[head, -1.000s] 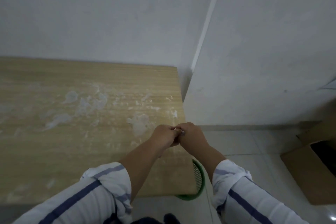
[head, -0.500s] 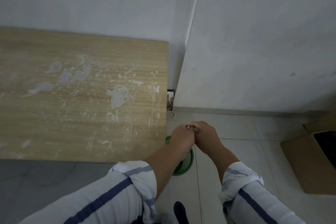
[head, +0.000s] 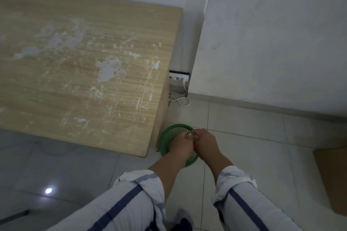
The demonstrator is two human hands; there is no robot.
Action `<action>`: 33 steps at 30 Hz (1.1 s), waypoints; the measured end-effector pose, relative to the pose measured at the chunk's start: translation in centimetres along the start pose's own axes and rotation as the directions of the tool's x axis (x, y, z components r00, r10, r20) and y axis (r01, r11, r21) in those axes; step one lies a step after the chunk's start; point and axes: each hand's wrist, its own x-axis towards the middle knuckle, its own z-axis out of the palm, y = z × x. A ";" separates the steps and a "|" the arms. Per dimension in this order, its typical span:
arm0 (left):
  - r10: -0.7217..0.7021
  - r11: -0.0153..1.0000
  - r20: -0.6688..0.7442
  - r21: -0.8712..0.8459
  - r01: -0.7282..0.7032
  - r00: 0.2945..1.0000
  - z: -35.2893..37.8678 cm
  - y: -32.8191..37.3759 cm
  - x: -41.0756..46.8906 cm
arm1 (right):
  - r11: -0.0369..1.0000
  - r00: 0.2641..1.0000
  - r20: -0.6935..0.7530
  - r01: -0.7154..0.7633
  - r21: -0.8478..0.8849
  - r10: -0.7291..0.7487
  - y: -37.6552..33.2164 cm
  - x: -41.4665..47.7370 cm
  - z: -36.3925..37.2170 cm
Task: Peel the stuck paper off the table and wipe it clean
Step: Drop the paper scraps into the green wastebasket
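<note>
The wooden table [head: 131, 118] fills the left of the head view. Stuck white paper residue [head: 109, 70] and several thin scrape marks are spread over its middle and right side. My left hand [head: 181, 145] and my right hand [head: 205, 143] are pressed together, off the table's right corner, directly above a green mesh waste basket [head: 173, 131] on the floor. Their fingertips pinch a small pale scrap of paper [head: 190, 135] between them, and the right hand seems to hold a small grey tool, mostly hidden by the fingers.
A power strip [head: 179, 77] with a white cable [head: 181, 99] hangs on the wall by the table's right end. A cardboard box [head: 332, 178] lies on the tiled floor at the far right. White walls meet in a corner behind.
Both hands, still joined, have moved off the table's right edge and down over the green basket. The view has tilted down and right, showing more floor.
</note>
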 end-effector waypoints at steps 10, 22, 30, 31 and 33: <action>0.674 0.622 0.004 0.537 -0.571 0.738 -0.6 1.6 -0.3 | 0.934 0.993 -0.044 -0.085 0.348 0.107 1.8 5.1 6.6; 0.656 0.473 -0.188 0.857 -0.204 0.731 -9.1 8.1 1.8 | 0.964 0.976 0.098 -0.206 0.165 0.192 0.9 9.3 10.0; 0.669 0.458 -0.195 0.868 -0.192 0.717 -10.2 7.8 2.5 | 0.938 0.938 0.158 -0.329 0.114 0.309 0.5 10.8 10.8; 0.672 0.457 -0.194 0.868 -0.194 0.715 -10.3 7.8 2.6 | 0.939 0.936 0.159 -0.330 0.094 0.313 0.6 10.8 11.0; 0.676 0.458 -0.190 0.865 -0.204 0.712 -10.3 7.8 2.5 | 0.942 0.931 0.178 -0.333 0.051 0.319 0.9 10.7 11.3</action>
